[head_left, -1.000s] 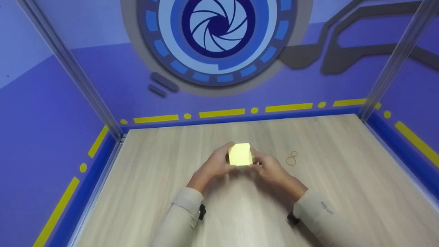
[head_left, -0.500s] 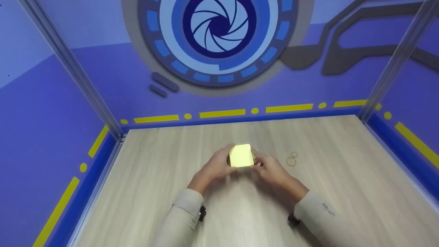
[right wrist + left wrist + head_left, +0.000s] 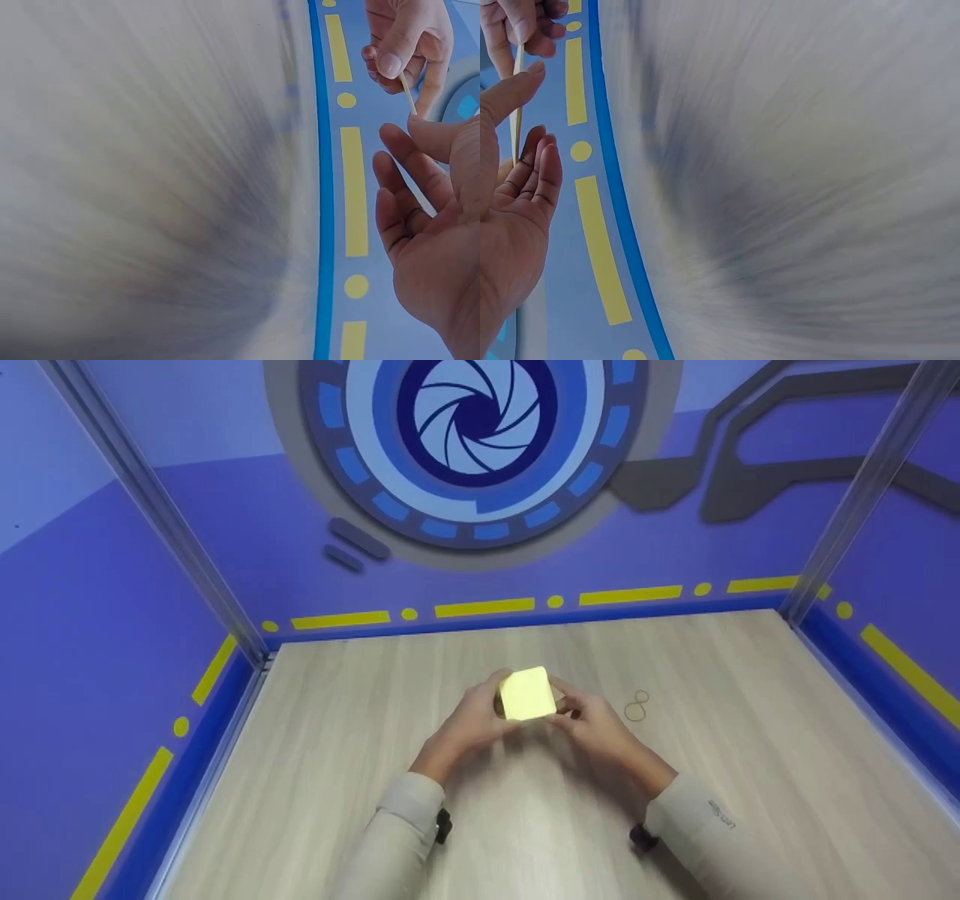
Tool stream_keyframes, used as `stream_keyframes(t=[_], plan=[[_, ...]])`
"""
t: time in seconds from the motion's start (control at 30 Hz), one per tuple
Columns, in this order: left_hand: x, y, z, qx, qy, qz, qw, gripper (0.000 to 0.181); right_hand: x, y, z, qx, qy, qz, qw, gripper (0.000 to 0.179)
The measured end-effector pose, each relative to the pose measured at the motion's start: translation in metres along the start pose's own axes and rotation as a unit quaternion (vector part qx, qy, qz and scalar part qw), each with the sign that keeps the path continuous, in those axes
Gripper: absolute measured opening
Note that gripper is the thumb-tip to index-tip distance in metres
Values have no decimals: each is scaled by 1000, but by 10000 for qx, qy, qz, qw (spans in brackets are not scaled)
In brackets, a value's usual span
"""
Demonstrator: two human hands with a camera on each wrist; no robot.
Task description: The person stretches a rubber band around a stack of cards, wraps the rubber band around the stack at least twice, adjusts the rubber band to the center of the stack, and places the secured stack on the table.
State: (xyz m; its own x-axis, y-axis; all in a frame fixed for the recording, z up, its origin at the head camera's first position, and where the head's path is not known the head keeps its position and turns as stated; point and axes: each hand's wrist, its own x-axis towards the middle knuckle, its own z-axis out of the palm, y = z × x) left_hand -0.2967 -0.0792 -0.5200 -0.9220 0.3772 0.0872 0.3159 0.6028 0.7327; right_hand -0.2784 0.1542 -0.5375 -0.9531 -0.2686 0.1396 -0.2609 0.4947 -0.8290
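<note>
A small square pad of yellow sticky notes (image 3: pixel 528 694) is held up between both hands over the wooden table. My left hand (image 3: pixel 472 714) pinches its left side, and my right hand (image 3: pixel 598 727) pinches the right side. Both wrist views show the pad from its narrow side, as a thin pale edge (image 3: pixel 516 131) (image 3: pixel 408 94). In the left wrist view the left thumb lies against the pad while other fingers curve below it. Parts of the pad's sides are hidden behind the fingers.
To the right of the hands, two thin tan rubber bands (image 3: pixel 638 703) lie on the wooden tabletop (image 3: pixel 360 720), looking like a figure eight. Blue printed walls (image 3: pixel 480 577) with metal corner posts (image 3: pixel 847 502) close off the back and sides.
The pad has turned slightly counter-clockwise in the head view and its face has risen a little. The right fingers have shifted slightly along its edge; the rubber bands have stayed in place.
</note>
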Motion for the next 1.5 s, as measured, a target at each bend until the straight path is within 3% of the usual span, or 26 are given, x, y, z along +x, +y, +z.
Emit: stream_keyframes(t=[0.27, 0.47, 0.63, 0.87, 1.07, 1.4, 1.5], plan=[[-1, -4, 0, -27, 107, 112, 9999, 86, -2, 2, -9, 27, -21, -63, 10000, 61], [-5, -7, -3, -93, 134, -105, 9998, 90, -11, 17, -32, -190, 232, 117, 9995, 52], [-7, -10, -6, -121, 165, -198, 9996, 89, -19, 31, -50, 1, 469, 319, 9984, 46], [-6, -12, -8, -228, 264, -150, 9993, 86, -21, 39, -53, 70, 404, 499, 9979, 38], [-8, -14, -8, -255, 269, -206, 9991, 90, -22, 49, -63, 13, 584, 566, 9967, 35], [-11, -18, -7, -292, 231, -323, 9988, 92, -31, 72, -104, -150, 1075, 1197, 9869, 33], [-12, -19, -7, -299, 281, -311, 9987, 92, -34, 75, -115, 49, 1083, 1494, 9828, 34]])
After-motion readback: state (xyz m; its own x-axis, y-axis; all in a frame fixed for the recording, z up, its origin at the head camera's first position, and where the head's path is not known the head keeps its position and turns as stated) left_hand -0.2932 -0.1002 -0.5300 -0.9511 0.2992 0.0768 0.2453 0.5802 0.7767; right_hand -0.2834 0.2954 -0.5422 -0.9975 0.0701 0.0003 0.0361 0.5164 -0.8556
